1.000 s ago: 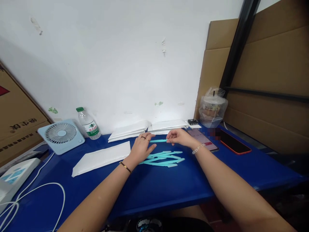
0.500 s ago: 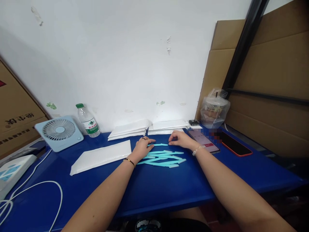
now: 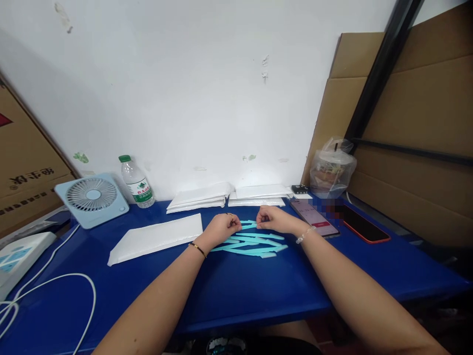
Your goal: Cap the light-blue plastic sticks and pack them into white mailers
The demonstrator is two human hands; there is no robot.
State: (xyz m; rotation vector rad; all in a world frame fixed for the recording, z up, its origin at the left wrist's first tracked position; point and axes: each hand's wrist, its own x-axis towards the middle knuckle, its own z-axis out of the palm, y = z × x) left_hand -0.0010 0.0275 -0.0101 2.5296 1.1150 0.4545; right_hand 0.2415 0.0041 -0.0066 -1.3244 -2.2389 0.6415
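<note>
Several thin turquoise strips (image 3: 254, 250) lie loosely crossed on the blue table (image 3: 258, 291). My left hand (image 3: 225, 228) pinches the left end of one turquoise strip at the far side of the pile. At that strip's right end, the fingertips of my right hand (image 3: 268, 219) are closed on it. A second strip seems to lie right behind the held one, between my hands. Left of my left hand lies a flat white packet (image 3: 157, 237).
Two stacks of white packets (image 3: 199, 196) rest against the wall. A fan (image 3: 92, 197) and a bottle (image 3: 137, 182) stand at the left, near white cables and a power strip (image 3: 25, 261). Two phones (image 3: 364, 224) and a bagged cup (image 3: 330, 170) are at the right.
My left fingers, spread before, have closed into a pinch. A strip is now held between both hands, close to the far strip. The view has shifted slightly.
</note>
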